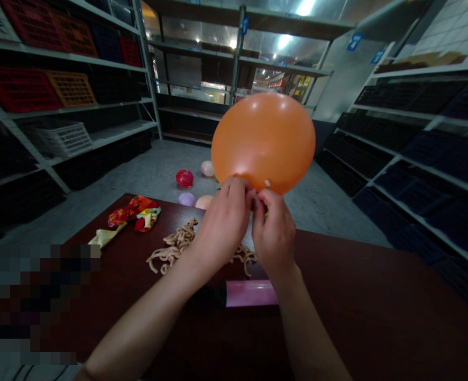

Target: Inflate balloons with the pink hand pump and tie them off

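Observation:
A large inflated orange balloon (263, 140) is held up over the far edge of the table. At its lower side, my left hand (231, 211) is closed with its fingers pressed at the balloon's neck. Right beside it, my right hand (273, 225) pinches at the same neck, thumb and forefinger together. The neck itself is mostly hidden by the fingers. Beneath my hands lies a pile of tan, curled rubber strips (174, 248). A pink cylinder with a black end, like a balloon pump (251, 293), lies nearer to me, partly behind my right wrist.
The dark brown table (348, 296) spans the foreground. Crumpled red and yellow pieces (136, 211) lie at its far left. On the floor behind are a red balloon (185, 178), a purple balloon (186, 199) and several others. Shelves with crates (69, 138) stand around.

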Demonstrator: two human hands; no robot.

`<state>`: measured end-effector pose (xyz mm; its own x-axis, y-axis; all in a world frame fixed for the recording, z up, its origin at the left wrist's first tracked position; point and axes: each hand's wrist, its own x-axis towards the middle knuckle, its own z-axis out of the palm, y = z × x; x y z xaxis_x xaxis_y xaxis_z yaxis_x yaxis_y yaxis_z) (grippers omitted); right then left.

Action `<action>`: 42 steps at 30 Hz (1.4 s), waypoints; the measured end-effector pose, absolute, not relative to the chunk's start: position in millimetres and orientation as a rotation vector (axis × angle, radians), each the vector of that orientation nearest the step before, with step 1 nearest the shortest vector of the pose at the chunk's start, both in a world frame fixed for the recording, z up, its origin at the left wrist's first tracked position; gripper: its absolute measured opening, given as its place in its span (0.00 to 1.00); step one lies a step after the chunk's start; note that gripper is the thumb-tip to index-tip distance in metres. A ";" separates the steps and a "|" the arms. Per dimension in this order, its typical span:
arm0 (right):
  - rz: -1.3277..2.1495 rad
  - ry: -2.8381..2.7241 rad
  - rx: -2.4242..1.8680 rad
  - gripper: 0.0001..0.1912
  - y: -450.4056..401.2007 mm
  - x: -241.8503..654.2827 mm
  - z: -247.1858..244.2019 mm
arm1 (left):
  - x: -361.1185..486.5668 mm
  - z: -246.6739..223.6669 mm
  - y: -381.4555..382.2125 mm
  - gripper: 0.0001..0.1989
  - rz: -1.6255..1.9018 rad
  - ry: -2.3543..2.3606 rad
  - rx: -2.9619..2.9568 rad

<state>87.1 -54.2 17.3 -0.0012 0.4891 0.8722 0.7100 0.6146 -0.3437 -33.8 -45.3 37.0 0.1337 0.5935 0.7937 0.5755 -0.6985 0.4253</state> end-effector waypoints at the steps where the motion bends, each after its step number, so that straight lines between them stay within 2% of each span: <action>1: -0.270 -1.665 -1.000 0.08 -52.7 88.0 16.4 | -34.8 37.5 -44.7 0.05 1.645 1.218 2.347; 16: -0.482 -1.785 -0.957 0.09 -50.5 92.8 18.0 | -37.9 44.9 -53.0 0.07 1.556 1.422 2.404; 25: -0.495 -1.816 -0.902 0.09 -53.4 91.3 19.2 | -58.3 60.0 -57.7 0.11 1.267 1.118 2.329; 29: -0.355 -1.764 -0.920 0.08 -54.9 91.1 22.4 | -66.0 62.1 -57.0 0.04 1.283 0.955 2.307; 30: -0.300 -1.755 -0.918 0.08 -55.4 91.6 23.3 | -67.2 61.1 -56.2 0.04 1.322 0.923 2.306; 32: -0.190 -1.740 -0.907 0.07 -56.4 92.7 25.1 | -69.2 58.7 -54.0 0.13 1.386 0.863 2.322; 34: -0.098 -1.715 -0.895 0.06 -57.2 93.2 26.4 | -71.0 57.2 -52.1 0.18 1.388 0.826 2.392; 38: -0.011 -1.655 -0.919 0.05 -57.9 92.6 27.5 | -70.0 58.2 -52.1 0.11 1.362 0.912 2.575; 42: -0.110 -1.627 -0.963 0.06 -56.7 91.8 26.4 | -62.9 57.9 -54.5 0.06 1.381 1.091 2.697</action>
